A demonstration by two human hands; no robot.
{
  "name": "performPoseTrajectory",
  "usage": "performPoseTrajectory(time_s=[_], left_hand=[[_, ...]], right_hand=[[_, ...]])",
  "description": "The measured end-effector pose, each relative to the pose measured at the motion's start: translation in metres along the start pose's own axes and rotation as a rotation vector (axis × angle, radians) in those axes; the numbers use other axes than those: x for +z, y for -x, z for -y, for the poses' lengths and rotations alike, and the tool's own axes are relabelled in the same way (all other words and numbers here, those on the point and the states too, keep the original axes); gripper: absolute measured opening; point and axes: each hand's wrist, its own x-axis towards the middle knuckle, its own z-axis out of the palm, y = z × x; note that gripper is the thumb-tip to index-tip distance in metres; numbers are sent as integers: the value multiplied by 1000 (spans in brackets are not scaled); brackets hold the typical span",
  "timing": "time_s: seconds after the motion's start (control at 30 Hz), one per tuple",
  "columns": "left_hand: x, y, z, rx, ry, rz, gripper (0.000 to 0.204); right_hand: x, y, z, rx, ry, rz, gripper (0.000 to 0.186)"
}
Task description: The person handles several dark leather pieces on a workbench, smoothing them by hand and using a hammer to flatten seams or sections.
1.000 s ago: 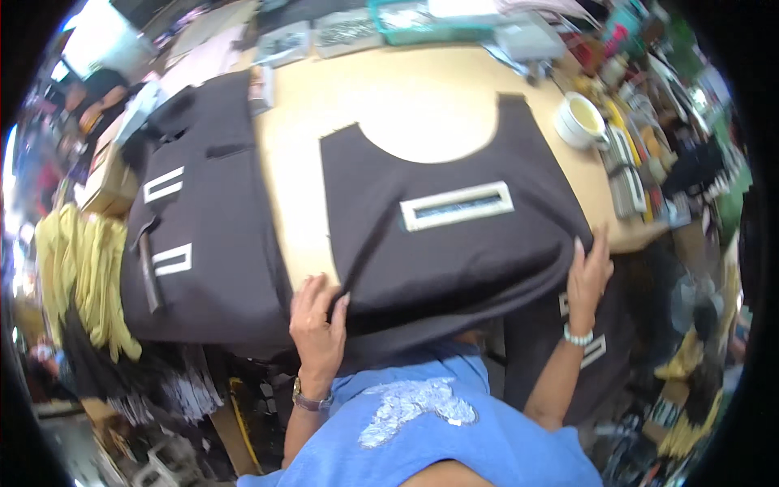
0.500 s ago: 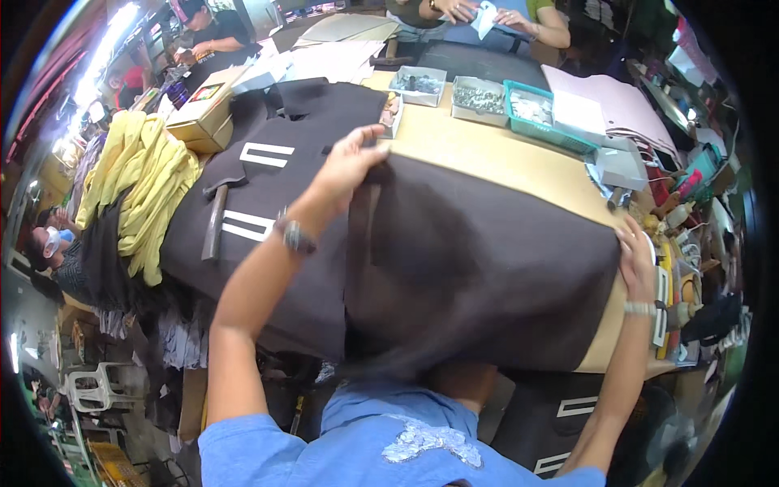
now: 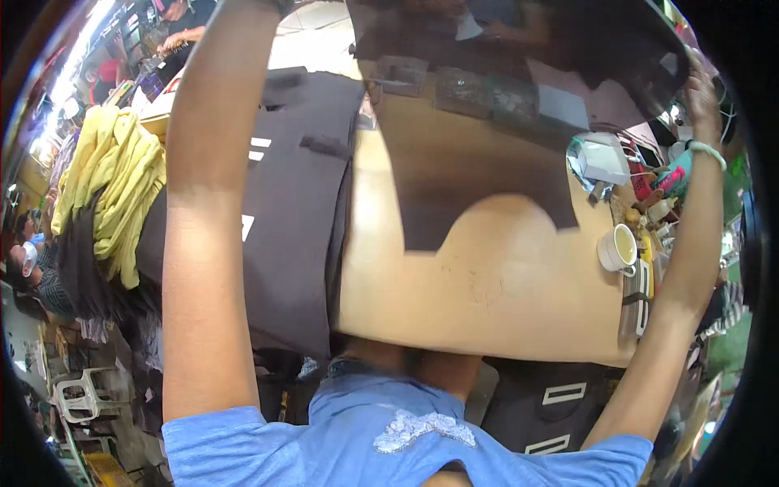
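Note:
A dark brown cloth panel, with a curved cut-out in its lower edge, hangs raised over the table. Its see-through blur lets the trays behind show faintly. My right hand is up at the panel's right edge, its fingers closed on that side and partly blurred. My left forearm reaches up past the top of the picture, so that hand is out of sight. To the left lies a stack of dark cloth panels with white rectangular strips on it.
Yellow cloth is draped over the table's left end. On the tan tabletop, a white cup stands near the right edge, beside tools and small containers. More dark cloth with white frames lies below the front edge. People sit farther left.
The dark panel has been lifted off the table and swung up and away from me, baring the tan top and the cup. Both arms have risen; my left hand has left the picture.

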Motion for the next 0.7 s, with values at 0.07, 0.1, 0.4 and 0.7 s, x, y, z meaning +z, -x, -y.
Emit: performPoseTrajectory(time_s=[0.07, 0.1, 0.4, 0.7], left_hand=[[6, 25, -25, 83, 105, -3, 35], [11, 45, -31, 46, 65, 19, 35], [27, 249, 2, -526, -66, 155, 39], [39, 419, -54, -1169, 130, 226, 48]], right_hand=[[-4, 37, 41, 282, -61, 255, 31], [-6, 59, 41, 314, 0, 247, 33], [121, 272, -108, 376, 367, -305, 50], [182, 462, -144, 651, 548, -477, 77]])
